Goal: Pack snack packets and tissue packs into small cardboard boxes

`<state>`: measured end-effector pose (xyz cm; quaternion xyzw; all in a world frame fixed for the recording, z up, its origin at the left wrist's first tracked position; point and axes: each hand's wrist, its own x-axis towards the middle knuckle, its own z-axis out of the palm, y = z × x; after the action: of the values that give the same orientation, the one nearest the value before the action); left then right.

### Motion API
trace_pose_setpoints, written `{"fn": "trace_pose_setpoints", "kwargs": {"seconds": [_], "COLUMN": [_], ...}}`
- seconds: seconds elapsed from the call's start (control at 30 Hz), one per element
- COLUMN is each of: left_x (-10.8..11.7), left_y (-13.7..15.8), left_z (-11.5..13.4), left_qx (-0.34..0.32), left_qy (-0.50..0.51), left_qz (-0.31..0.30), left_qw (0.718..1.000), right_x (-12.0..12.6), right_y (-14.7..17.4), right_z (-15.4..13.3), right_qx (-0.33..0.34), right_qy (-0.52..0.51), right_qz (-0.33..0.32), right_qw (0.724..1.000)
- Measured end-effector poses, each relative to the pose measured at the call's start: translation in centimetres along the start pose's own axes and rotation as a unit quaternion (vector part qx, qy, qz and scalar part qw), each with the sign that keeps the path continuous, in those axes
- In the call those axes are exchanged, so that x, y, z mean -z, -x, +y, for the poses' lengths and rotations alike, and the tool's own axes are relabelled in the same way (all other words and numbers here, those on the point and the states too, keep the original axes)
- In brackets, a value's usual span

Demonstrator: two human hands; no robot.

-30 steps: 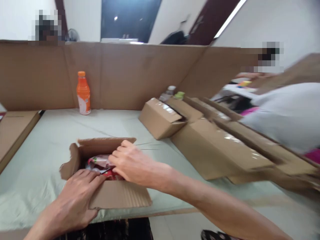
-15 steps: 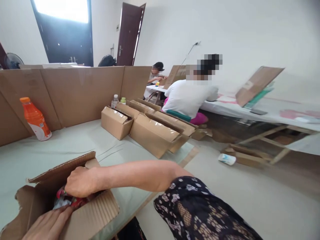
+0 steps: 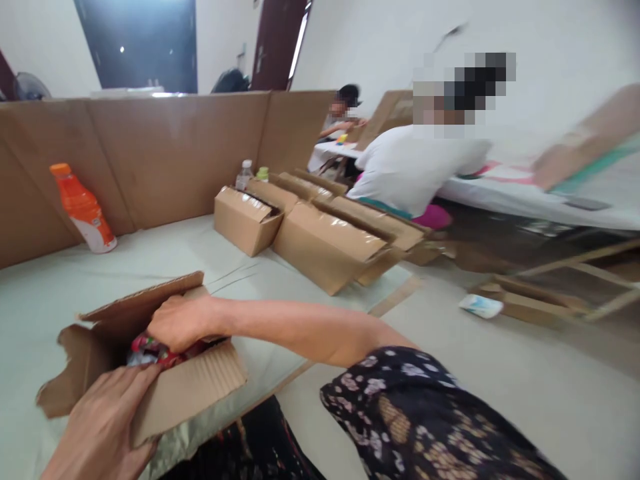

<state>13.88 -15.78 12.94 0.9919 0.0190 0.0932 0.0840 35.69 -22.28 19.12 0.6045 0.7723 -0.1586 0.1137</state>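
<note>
An open cardboard box [image 3: 190, 393] with raised flaps and a torn left flap stands on the pale-covered table close to me. Inside it lie shiny red and silver-white wrapped items [image 3: 150, 350], too hidden to name. My left hand [image 3: 107, 413] grips the near wall of the box, its fingers over the edge and its thumb outside. My right hand [image 3: 183, 320] reaches down into the box from the right, knuckles bent and closed. Its fingertips are hidden among the wrapped items, so what they hold cannot be made out.
An orange bottle [image 3: 83, 210] stands by the tall cardboard screen [image 3: 175, 147]. Several cardboard boxes [image 3: 325, 247] sit at the table's right edge, with a clear bottle [image 3: 245, 175] behind. Beyond, a person in white [image 3: 415, 167] sits at another table; a carton [image 3: 530, 303] lies on the floor.
The view has tilted down and swung slightly left, so the surroundings appear shifted and the box shows further right. My hands keep nearly the same places on and in the box.
</note>
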Motion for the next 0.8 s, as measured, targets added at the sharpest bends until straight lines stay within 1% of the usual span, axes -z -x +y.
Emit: {"fn": "trace_pose_setpoints", "kwargs": {"seconds": [0.07, 0.13, 0.27, 0.33, 0.4, 0.53, 0.57, 0.63, 0.7, 0.73, 0.8], "left_x": [1.5, 2.3, 2.7, 2.8, 3.0, 3.4, 3.4, 3.6, 3.9, 4.1, 4.6], "left_y": [-1.0, -1.6, -1.8, -1.6, -1.6, -1.6, -1.7, -1.9, -2.3, -2.4, -2.6], "left_z": [1.8, 2.8, 3.5, 3.6, 3.6, 3.3, 3.2, 3.0, 2.8, 2.7, 2.5], "left_qx": [0.023, 0.054, 0.078, 0.085, 0.088, 0.066, 0.057, 0.039, 0.022, 0.015, -0.001], "left_qy": [0.011, 0.025, 0.039, 0.046, 0.053, 0.053, 0.051, 0.044, 0.036, 0.034, 0.034], "left_qz": [-0.027, -0.062, -0.103, -0.117, -0.129, -0.146, -0.148, -0.151, -0.153, -0.154, -0.147], "left_qw": [0.999, 0.996, 0.991, 0.988, 0.986, 0.986, 0.986, 0.987, 0.987, 0.987, 0.989], "right_x": [-0.5, -0.8, -1.0, -1.7, -3.2, -8.1, -9.3, -11.1, -12.0, -12.1, -11.9], "right_y": [0.4, 1.3, 5.1, 7.5, 9.6, 12.1, 12.3, 12.5, 12.2, 12.1, 11.6], "right_z": [-0.4, -0.9, -1.7, -1.5, -1.0, -0.3, -0.4, -0.9, -1.6, -1.9, -2.2], "right_qx": [0.011, 0.007, -0.074, -0.099, -0.110, -0.101, -0.109, -0.150, -0.191, -0.197, -0.173], "right_qy": [-0.001, 0.008, 0.036, 0.047, 0.057, 0.035, 0.018, -0.028, -0.076, -0.100, -0.153], "right_qz": [-0.001, 0.019, 0.096, 0.159, 0.240, 0.372, 0.400, 0.450, 0.492, 0.509, 0.531], "right_qw": [1.000, 1.000, 0.992, 0.981, 0.963, 0.922, 0.910, 0.880, 0.846, 0.832, 0.815]}}
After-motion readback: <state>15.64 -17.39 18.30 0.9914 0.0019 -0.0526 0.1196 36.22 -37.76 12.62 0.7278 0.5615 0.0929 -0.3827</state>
